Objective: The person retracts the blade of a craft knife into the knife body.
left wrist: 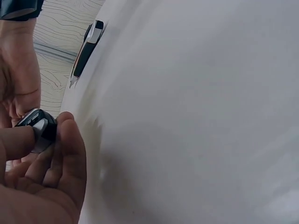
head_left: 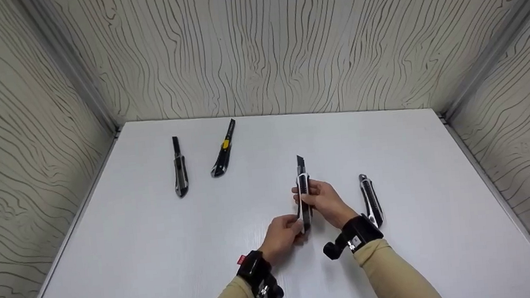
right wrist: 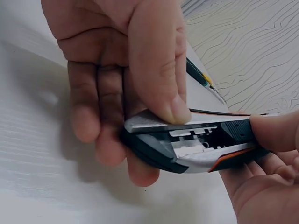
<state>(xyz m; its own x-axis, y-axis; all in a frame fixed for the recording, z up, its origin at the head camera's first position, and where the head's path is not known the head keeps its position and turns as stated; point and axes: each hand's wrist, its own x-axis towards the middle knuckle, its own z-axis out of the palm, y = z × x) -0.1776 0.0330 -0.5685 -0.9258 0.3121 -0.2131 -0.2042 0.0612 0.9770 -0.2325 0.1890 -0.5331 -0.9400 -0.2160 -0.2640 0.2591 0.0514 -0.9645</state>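
A utility knife (head_left: 303, 184) with a black and silver body points away from me over the table, its dark blade out at the far end. My right hand (head_left: 327, 202) grips its middle, and in the right wrist view the right thumb (right wrist: 275, 132) presses on the black slider (right wrist: 236, 131). At the tail end of the knife (right wrist: 159, 147), my left hand (head_left: 280, 238) pinches it between thumb and fingers. The left wrist view shows the same tail end (left wrist: 45, 128) between the left thumb and fingers.
On the white table (head_left: 160, 273), a second utility knife (head_left: 371, 201) lies right of my right hand. Farther back on the left lie a grey and black knife (head_left: 180, 171) and a black one with a yellow slider (head_left: 223, 150). Patterned panels (head_left: 256, 49) wall the back and sides.
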